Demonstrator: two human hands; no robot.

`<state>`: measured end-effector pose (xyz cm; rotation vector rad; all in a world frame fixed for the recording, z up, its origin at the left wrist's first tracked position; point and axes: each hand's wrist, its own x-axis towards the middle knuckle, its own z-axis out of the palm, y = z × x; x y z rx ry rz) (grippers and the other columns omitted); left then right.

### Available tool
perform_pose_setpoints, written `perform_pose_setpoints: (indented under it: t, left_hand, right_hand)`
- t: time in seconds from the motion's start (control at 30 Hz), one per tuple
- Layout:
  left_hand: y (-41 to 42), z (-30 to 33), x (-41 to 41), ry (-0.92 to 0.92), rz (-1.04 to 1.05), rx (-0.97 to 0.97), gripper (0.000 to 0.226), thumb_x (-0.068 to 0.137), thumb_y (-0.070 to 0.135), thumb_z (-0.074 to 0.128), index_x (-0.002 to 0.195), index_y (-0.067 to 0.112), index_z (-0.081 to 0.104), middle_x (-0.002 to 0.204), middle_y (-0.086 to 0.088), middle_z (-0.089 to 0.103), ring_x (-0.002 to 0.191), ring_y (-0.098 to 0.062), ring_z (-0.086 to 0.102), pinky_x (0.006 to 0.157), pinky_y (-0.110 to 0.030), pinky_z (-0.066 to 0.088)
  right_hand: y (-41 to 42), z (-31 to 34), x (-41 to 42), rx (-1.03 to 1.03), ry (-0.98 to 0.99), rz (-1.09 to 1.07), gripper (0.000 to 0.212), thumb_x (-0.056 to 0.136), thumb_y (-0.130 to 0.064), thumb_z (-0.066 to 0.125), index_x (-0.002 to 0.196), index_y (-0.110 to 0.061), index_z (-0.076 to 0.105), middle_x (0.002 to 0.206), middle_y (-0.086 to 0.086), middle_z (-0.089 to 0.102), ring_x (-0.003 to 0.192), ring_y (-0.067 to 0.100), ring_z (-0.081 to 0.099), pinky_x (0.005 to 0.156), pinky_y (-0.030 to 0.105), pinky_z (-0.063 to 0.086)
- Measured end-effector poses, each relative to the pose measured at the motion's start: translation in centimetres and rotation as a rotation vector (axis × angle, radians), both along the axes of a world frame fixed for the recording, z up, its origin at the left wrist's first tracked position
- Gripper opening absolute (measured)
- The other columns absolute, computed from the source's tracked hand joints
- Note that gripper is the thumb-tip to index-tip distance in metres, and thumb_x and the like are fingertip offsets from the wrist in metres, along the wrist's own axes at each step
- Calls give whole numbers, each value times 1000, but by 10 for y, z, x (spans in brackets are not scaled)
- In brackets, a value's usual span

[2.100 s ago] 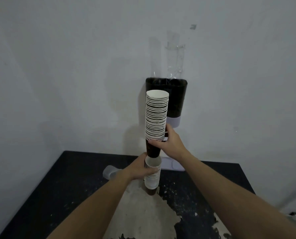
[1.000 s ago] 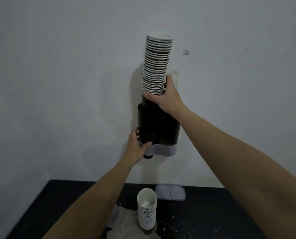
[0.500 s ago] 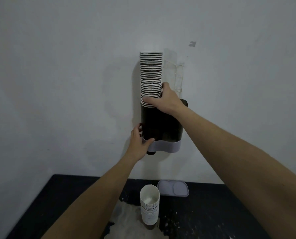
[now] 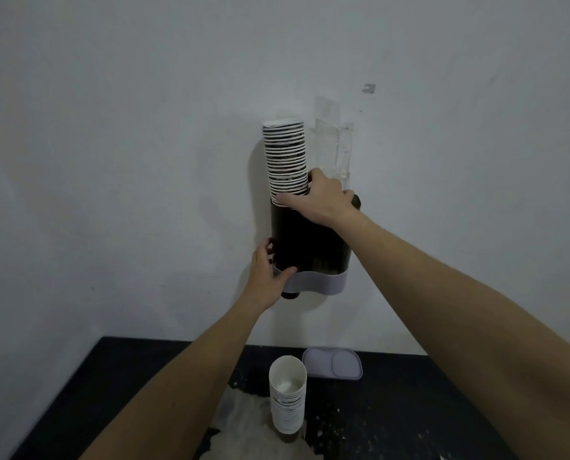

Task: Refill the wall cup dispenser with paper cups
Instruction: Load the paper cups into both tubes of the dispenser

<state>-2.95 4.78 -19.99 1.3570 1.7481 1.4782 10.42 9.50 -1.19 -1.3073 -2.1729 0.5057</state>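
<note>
Centre frame: our right hand (image 4: pixel 320 202) grips the upright white-rimmed paper cup stack (image 4: pixel 285 157) directly above the black cylindrical wall dispenser (image 4: pixel 306 240), which our left hand (image 4: pixel 267 273) clasps at its base.

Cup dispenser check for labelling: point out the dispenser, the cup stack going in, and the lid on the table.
dispenser (image 4: pixel 310 240), head view, dark front wall
cup stack (image 4: pixel 285 154), head view, stacked rims
lid (image 4: pixel 332 363), head view, top face

Dim room | bare grey-white wall (image 4: pixel 110 161) | black table (image 4: pixel 426 410) with worn, chipped pale patch (image 4: pixel 243 419)
</note>
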Motion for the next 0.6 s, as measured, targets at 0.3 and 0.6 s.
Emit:
perform_pose_setpoints:
  t: [0.3,0.6]
  left_hand:
    - [1,0,1,4,-5,12,81,83,21,78,148,24,28,140,-3,41,130,-22,46,106,-50,47]
    - [1,-1,-1,-2,-5,9,81,82,22,79,146,26,30,141,-4,43,131,-23,47,105,-51,47]
  right_hand:
    - [-1,-2,4,60,-203,-62,90,71,-83,58,132,-17,60,141,15,43,136,41,30,112,54,25]
    - [6,6,9,-55,-119,6,78,66,-86,62,121,-30,63,132,5,61,132,36,43,107,52,27]
